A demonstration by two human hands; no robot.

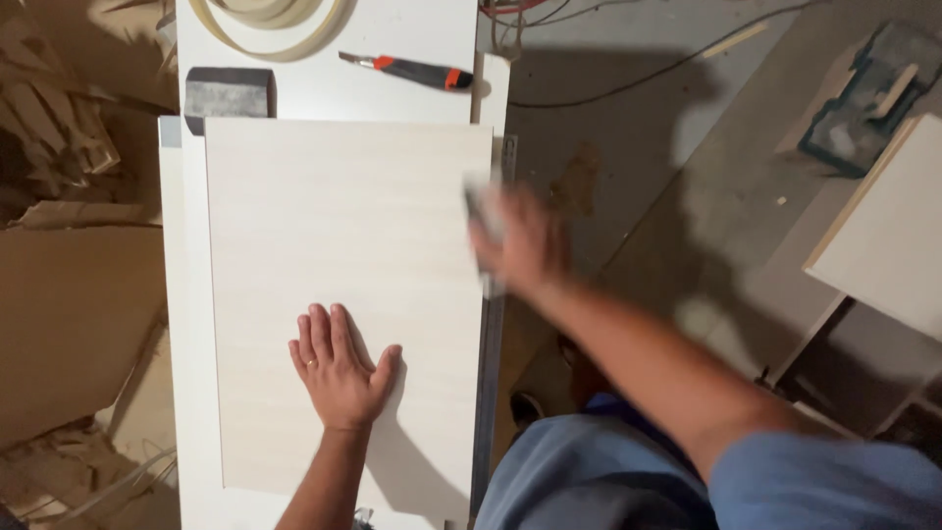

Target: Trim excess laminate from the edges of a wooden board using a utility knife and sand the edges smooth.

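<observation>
Pressing flat on the pale wood panel (343, 245), the left hand (339, 368) has its fingers spread wide, likely to keep the board from sliding. The panel lies on the white tabletop (186, 294), reaching to its right edge. At that edge the right hand (520, 240) is blurred; its fingers seem to hold a small grey block (481, 211) against the panel's side. Near the far edge lie a grey sanding block (229, 93), an orange utility knife (407, 71) and a coil of edge banding (270, 25).
</observation>
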